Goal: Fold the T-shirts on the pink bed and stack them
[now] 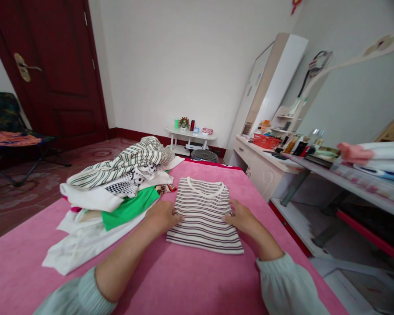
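Note:
A white shirt with dark stripes (205,218) lies folded into a rough rectangle on the pink bed cover (197,284), its neckline pointing away from me. My left hand (163,216) grips the shirt's left side, thumb on top and the other fingers hidden at or under the edge. On the opposite side my right hand (241,217) pinches the right edge in the same way, thumb over the cloth. Left of the shirt is a loose heap of clothes, with a green-striped garment (128,162) on top, a bright green piece (131,209) and white cloth (75,249) below.
A dressing table (262,159) with bottles and a red basket (265,141) stands along the right, beside a shelf (357,179) holding folded cloth. Beyond the bed is a low white table (190,133). A folding chair (16,135) stands at left near the dark red door (52,65).

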Tool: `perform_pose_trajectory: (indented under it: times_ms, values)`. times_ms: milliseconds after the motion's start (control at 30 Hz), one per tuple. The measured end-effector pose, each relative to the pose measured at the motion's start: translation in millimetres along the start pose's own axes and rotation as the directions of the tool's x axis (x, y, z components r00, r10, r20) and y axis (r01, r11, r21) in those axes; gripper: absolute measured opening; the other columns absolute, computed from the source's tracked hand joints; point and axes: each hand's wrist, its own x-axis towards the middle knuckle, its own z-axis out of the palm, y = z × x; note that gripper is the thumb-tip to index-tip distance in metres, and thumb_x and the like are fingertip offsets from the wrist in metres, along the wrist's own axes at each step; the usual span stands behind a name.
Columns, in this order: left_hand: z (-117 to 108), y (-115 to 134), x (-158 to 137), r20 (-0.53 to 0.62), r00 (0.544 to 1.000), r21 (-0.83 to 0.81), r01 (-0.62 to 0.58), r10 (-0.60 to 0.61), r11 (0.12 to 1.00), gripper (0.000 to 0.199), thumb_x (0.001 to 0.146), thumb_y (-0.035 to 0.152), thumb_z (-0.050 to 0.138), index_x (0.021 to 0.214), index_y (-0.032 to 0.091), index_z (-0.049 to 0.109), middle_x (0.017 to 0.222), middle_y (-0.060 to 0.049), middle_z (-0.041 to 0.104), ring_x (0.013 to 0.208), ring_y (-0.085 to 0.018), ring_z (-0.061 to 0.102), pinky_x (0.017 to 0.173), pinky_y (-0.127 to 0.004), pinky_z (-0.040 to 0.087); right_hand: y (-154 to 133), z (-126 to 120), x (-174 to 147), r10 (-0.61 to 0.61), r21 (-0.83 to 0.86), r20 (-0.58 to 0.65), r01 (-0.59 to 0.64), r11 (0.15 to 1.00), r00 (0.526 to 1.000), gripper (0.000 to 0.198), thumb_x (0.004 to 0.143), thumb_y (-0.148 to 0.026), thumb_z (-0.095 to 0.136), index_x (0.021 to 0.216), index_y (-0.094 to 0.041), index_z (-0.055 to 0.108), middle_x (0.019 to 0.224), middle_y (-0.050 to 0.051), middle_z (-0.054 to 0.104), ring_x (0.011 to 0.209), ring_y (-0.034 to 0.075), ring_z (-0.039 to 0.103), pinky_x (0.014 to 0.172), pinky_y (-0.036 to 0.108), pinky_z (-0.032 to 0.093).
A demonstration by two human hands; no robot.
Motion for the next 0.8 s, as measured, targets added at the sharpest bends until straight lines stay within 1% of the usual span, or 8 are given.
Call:
perform_pose_trajectory:
  times_ms: [100, 200, 333, 467, 567, 633, 733, 800]
  values:
    - [2, 2, 1, -0.016, 0.996, -0.123, -0.089, 0.088, 0.988, 0.018, 0.064, 0.030, 0.067, 0.077, 0.020, 0.060, 0.079, -0.003, 0.068, 0.078, -0.022, 0.063, 0.063, -0.027, 0.042, -9, -1, -4, -0.036, -0.078, 0.079, 0.042, 0.996, 0.996, 0.076, 0.060, -0.018, 0.068, 0.133, -0.011, 0.049, 0.120, 0.013, 0.065, 0.106, 0.027, 0.062, 0.090, 0.035, 0.047]
    - [8, 11, 2, -0.126, 0.975, -0.321, -0.213, 0.182, 0.923, 0.019, 0.066, 0.014, 0.059, 0.084, 0.019, 0.057, 0.075, 0.002, 0.064, 0.070, -0.015, 0.059, 0.060, -0.022, 0.039, -19, 3, -5, -0.046, -0.143, 0.044, 0.052, 0.988, 0.998, 0.061, 0.064, -0.011, 0.059, 0.125, -0.012, 0.057, 0.117, 0.010, 0.066, 0.105, 0.024, 0.062, 0.093, 0.033, 0.045]
    - [25, 33, -6, -0.295, 0.917, -0.498, -0.388, 0.269, 0.775, 0.017, 0.073, 0.012, 0.051, 0.086, 0.018, 0.059, 0.072, 0.003, 0.060, 0.062, -0.011, 0.053, 0.059, -0.020, 0.038, -34, 20, -7, -0.119, -0.083, -0.068, 0.114, 0.990, 0.991, 0.041, 0.072, -0.011, 0.054, 0.111, -0.015, 0.067, 0.111, 0.008, 0.068, 0.101, 0.021, 0.062, 0.093, 0.030, 0.045]
    - [46, 53, -22, -0.252, 0.872, -0.607, -0.480, 0.419, 0.634, 0.029, 0.066, 0.004, 0.048, 0.086, 0.017, 0.065, 0.075, 0.002, 0.063, 0.063, -0.010, 0.053, 0.061, -0.020, 0.039, -49, 40, -15, -0.220, 0.009, -0.052, 0.221, 0.975, 0.974, 0.036, 0.086, -0.035, 0.052, 0.112, -0.015, 0.067, 0.109, 0.010, 0.067, 0.100, 0.022, 0.061, 0.090, 0.032, 0.046]
    - [56, 62, -37, -0.219, 0.825, -0.666, -0.517, 0.521, 0.538, 0.034, 0.061, -0.001, 0.046, 0.080, 0.016, 0.068, 0.082, -0.001, 0.065, 0.070, -0.012, 0.057, 0.064, -0.020, 0.041, -55, 44, -19, -0.191, -0.027, -0.028, 0.191, 0.981, 0.981, 0.046, 0.087, -0.050, 0.050, 0.114, -0.016, 0.066, 0.113, 0.012, 0.065, 0.103, 0.024, 0.061, 0.091, 0.035, 0.045]
    - [59, 66, -45, -0.215, 0.798, -0.687, -0.534, 0.563, 0.494, 0.037, 0.059, -0.003, 0.045, 0.079, 0.016, 0.069, 0.085, -0.002, 0.065, 0.074, -0.012, 0.058, 0.066, -0.020, 0.043, -53, 44, -17, -0.156, -0.071, -0.016, 0.155, 0.985, 0.988, 0.049, 0.081, -0.049, 0.059, 0.118, -0.016, 0.065, 0.118, 0.013, 0.063, 0.106, 0.026, 0.060, 0.093, 0.037, 0.044]
    - [60, 71, -50, -0.205, 0.778, -0.705, -0.538, 0.594, 0.462, 0.039, 0.059, -0.003, 0.044, 0.079, 0.017, 0.070, 0.085, -0.001, 0.065, 0.073, -0.012, 0.059, 0.065, -0.020, 0.043, -45, 46, -8, -0.157, -0.072, -0.006, 0.156, 0.985, 0.988, 0.050, 0.073, -0.033, 0.067, 0.120, -0.014, 0.062, 0.121, 0.013, 0.062, 0.110, 0.027, 0.058, 0.097, 0.038, 0.042]
    - [59, 71, -48, -0.190, 0.797, -0.733, -0.503, 0.573, 0.458, 0.035, 0.063, -0.002, 0.044, 0.078, 0.016, 0.070, 0.078, 0.000, 0.065, 0.068, -0.012, 0.059, 0.061, -0.019, 0.042, -40, 49, -3, -0.173, -0.010, -0.017, 0.173, 0.985, 0.985, 0.041, 0.071, -0.022, 0.062, 0.111, -0.015, 0.066, 0.114, 0.011, 0.066, 0.106, 0.025, 0.060, 0.096, 0.037, 0.043]
